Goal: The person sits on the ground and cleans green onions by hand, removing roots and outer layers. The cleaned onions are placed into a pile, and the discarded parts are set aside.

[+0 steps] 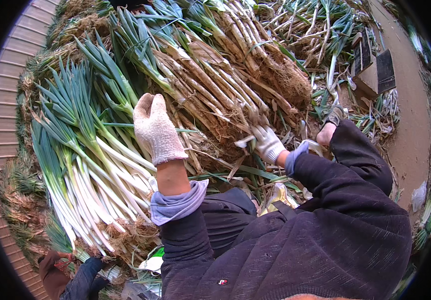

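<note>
My left hand (159, 129), in a knitted glove, is raised between two piles of long green onions, its fingers slightly apart, with nothing seen in it. Left of it lie peeled green onions (95, 187) with clean white stems. Beyond the hands, unpeeled green onions (204, 80) have brown, dry outer skins and soiled roots. My right hand (268, 144), also gloved and a little blurred, is at the root end of this pile. By its fingertips is a pale piece of onion skin (244, 142); I cannot tell whether they grip it.
Stripped leaves and skins (260, 172) litter the ground around my legs. A low wooden block with dark panels (373, 67) stands at upper right beside a dirt path (406, 131). Another person's sleeve (84, 275) shows at lower left. A ribbed wall or sheet (1, 135) borders the left.
</note>
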Demonstrator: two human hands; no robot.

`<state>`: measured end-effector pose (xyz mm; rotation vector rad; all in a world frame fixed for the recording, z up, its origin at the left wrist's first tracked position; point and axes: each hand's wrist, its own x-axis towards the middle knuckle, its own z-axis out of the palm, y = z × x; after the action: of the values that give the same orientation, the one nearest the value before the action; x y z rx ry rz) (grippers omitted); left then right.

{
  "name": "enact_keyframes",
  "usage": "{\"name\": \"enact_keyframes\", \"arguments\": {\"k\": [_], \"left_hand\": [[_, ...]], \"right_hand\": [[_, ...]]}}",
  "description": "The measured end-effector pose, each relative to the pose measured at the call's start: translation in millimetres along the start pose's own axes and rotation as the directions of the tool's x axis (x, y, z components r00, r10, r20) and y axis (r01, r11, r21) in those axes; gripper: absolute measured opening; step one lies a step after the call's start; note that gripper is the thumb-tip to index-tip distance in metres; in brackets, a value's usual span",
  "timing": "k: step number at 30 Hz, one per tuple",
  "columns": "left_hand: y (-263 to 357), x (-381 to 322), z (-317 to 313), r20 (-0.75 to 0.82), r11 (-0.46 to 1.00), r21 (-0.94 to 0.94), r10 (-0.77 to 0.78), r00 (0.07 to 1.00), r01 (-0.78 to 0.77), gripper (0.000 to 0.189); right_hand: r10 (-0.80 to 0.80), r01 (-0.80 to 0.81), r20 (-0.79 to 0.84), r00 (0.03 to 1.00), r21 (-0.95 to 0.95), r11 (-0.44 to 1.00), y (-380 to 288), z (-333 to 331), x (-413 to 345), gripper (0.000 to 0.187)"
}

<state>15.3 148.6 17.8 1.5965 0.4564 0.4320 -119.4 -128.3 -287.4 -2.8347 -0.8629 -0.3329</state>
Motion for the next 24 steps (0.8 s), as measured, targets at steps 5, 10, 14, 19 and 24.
{"name": "enact_keyframes", "arguments": {"k": [5, 10, 14, 19, 24], "left_hand": [[4.6, -0.7, -6.4, -0.015, 0.995, -0.096, -0.004, 1.000, 0.003, 0.034], [16.1, -5.1, -6.8, -0.013, 0.981, -0.195, -0.029, 0.999, 0.026, 0.030], [23.4, -9.2, -0.2, 0.012, 0.981, -0.193, -0.031, 0.999, 0.032, 0.029], [27.7, -11.2, 3.9, 0.001, 0.984, -0.174, -0.048, 0.999, 0.047, 0.030], [30.0, -15.6, 9.6, 0.054, 0.983, -0.165, -0.067, 0.996, 0.075, 0.034]], "right_hand": [[0.052, -0.310, 0.950, 0.309, 0.049, 0.949, 24.5, -14.8, -114.1, 0.044], [0.169, -0.394, 0.929, 0.328, -0.028, 0.919, 42.1, -30.5, -17.1, 0.040], [0.478, -0.531, 0.235, 0.846, 0.297, 0.794, 28.2, -55.8, 134.6, 0.039], [0.614, -0.703, 0.350, 0.708, 0.264, 0.660, 10.0, -62.5, 230.0, 0.069], [0.538, -0.707, 0.491, 0.685, 0.271, 0.653, 20.8, -50.8, 230.6, 0.064]]}}
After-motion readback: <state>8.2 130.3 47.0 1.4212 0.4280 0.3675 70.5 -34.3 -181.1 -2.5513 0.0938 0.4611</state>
